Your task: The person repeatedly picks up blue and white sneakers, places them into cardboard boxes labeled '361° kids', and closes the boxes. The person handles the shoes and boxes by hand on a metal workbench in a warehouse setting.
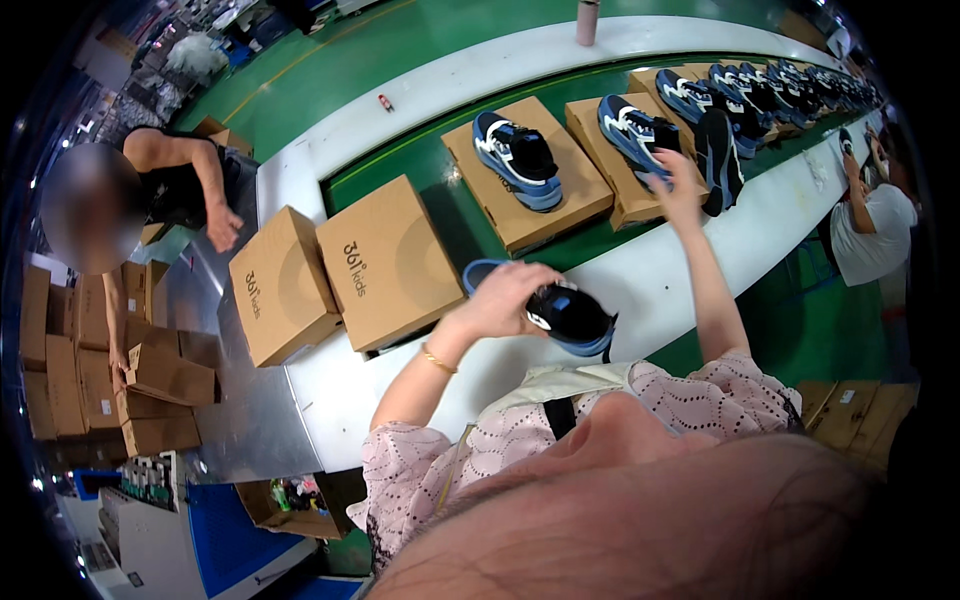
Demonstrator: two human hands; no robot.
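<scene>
My left hand [505, 298] is closed over a dark blue and black sneaker [578, 318] above the white tabletop, close to my body. Its palm and fingers hide the shoe's middle. My right hand [680, 188] reaches out to the heel of another blue, black and white sneaker [632, 132] lying on a brown shoe box [590, 118]. The fingers there are spread, with the tips at or near the heel; firm contact is hard to tell. Beside that hand a dark sneaker [718, 165] stands tilted on its side. One more sneaker [515, 155] rests on the box [530, 225] to the left.
Two closed shoe boxes [385, 265] [280, 290] stand to the left on the white table [640, 290]. A row of sneakers [780, 90] on boxes runs far right. At left a person [180, 170] reaches toward stacked cartons [90, 370]; another person [875, 225] sits at right.
</scene>
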